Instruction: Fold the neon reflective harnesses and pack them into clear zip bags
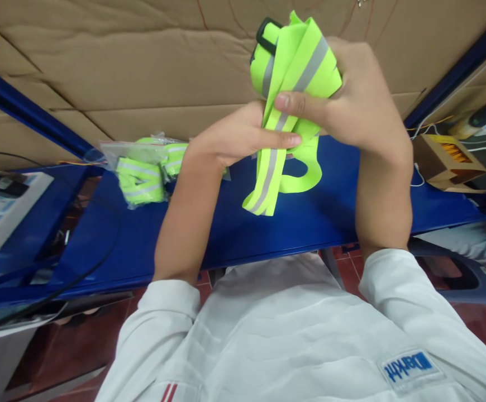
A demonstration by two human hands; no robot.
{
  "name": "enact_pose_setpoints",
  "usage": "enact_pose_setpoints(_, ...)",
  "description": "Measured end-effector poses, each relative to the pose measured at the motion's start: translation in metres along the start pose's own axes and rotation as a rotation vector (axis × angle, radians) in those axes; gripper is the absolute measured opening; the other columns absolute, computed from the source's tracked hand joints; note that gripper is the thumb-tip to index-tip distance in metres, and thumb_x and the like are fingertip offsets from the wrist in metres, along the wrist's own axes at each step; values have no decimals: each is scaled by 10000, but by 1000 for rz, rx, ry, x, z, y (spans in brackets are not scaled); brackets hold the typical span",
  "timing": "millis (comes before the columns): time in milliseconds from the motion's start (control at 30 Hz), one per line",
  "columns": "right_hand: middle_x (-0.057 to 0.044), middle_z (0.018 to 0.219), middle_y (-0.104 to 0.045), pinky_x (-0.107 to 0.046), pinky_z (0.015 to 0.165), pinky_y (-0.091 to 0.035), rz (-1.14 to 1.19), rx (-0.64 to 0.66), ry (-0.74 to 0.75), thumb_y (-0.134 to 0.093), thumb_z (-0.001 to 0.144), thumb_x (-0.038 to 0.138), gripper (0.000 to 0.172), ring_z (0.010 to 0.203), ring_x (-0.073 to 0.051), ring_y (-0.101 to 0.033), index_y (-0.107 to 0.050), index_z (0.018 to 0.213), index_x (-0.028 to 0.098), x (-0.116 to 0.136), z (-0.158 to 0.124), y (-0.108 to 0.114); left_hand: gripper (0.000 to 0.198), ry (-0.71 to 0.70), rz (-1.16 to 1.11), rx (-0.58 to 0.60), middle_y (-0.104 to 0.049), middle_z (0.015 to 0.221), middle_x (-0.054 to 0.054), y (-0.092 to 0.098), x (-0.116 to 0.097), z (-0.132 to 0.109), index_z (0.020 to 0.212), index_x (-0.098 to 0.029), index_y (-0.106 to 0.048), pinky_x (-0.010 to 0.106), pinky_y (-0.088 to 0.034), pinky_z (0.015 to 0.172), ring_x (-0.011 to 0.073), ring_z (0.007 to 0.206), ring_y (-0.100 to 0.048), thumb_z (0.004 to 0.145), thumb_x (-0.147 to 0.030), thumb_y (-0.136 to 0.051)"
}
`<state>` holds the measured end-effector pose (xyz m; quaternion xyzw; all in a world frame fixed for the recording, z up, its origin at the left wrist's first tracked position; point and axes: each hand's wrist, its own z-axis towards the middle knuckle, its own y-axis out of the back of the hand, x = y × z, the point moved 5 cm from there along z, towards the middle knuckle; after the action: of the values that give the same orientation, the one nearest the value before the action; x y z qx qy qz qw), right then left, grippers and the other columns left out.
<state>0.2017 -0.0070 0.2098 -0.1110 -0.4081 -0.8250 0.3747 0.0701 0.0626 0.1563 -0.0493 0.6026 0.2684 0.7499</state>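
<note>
A neon-yellow reflective strap (297, 61) with a grey stripe and a black buckle is bunched up above the blue shelf (268, 223). My right hand (352, 95) is closed around the folded bundle, thumb pressed on its front. My left hand (238, 137) pinches the strap just below, fingers pressed on the band where its loose loops hang down toward the shelf. Both forearms rise from white sleeves.
A clear plastic bag of more neon straps (146, 167) lies on the shelf to the left. Cardboard sheets (142, 72) cover the back. A small open cardboard box (448, 162) sits at right, a white box (4, 209) at far left, and a black cable (87, 268) crosses the shelf.
</note>
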Motion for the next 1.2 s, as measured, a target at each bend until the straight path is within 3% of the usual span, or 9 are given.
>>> enact_pose_setpoints(167,2,926,-740,-334,739,-492,164,-81,9,-813,898,440,238,813,-206,-638,-814,1017,233,-3,0,8,370,36,-9,35,-776,1021,38,-6,7,2,1022,-198,-749,415,-628,952,313,1125,-756,739,-363,-920)
enact_pose_setpoints(367,-46,825,-728,-329,709,-550,497,-272,91,-830,879,413,218,813,-239,-691,-794,800,213,-13,7,17,306,5,87,46,-755,892,60,-2,16,6,952,-170,-732,393,-608,908,274,974,-774,782,-357,-905)
enact_pose_setpoints(533,-33,924,-766,-317,757,-576,410,-186,69,-822,893,427,200,871,-232,-711,-816,886,227,-19,7,16,506,14,59,54,-778,1091,29,6,21,5,1123,-211,-733,374,-601,993,299,1171,-735,705,-361,-975)
enact_pose_setpoints(667,-29,1004,-755,-307,844,-558,289,-94,99,-813,911,477,294,932,-209,-687,-804,1046,216,-13,4,9,447,-75,-285,-77,-786,1165,34,3,22,9,1156,-215,-728,456,-629,1028,267,1100,-755,785,-338,-944)
enact_pose_setpoints(767,-48,1196,-731,-298,1060,-514,221,-113,155,-799,909,539,411,1149,-218,-654,-787,1096,174,-8,5,7,398,-74,-434,41,-803,1122,53,-19,24,12,1138,-171,-762,429,-616,1089,266,1129,-767,794,-279,-929)
enact_pose_setpoints(833,-63,1248,-719,-313,1122,-482,226,-135,199,-811,891,565,464,1219,-237,-632,-789,1095,149,-6,6,9,431,-56,-442,123,-803,1102,62,-31,25,13,1139,-165,-762,439,-610,1094,277,1123,-775,772,-301,-944)
enact_pose_setpoints(967,-47,1092,-730,-311,950,-516,232,-134,186,-838,893,476,424,1036,-217,-657,-788,1155,146,-9,7,17,433,-57,-217,50,-738,852,16,-29,25,14,939,-184,-722,413,-629,868,204,799,-744,708,-434,-990)
enact_pose_setpoints(1100,-26,1044,-757,-315,878,-546,362,-146,121,-821,918,364,241,977,-214,-696,-811,1107,214,-12,5,20,389,-77,-58,-78,-553,666,-26,-8,21,13,808,-201,-652,306,-462,628,113,598,-500,822,-505,-896)
enact_pose_setpoints(1200,-40,886,-769,-337,710,-579,555,-137,14,-845,879,397,192,812,-234,-722,-818,908,209,-24,7,10,384,-55,26,-17,-514,653,-31,-2,14,9,778,-198,-627,311,-475,678,107,603,-482,882,-501,-838)
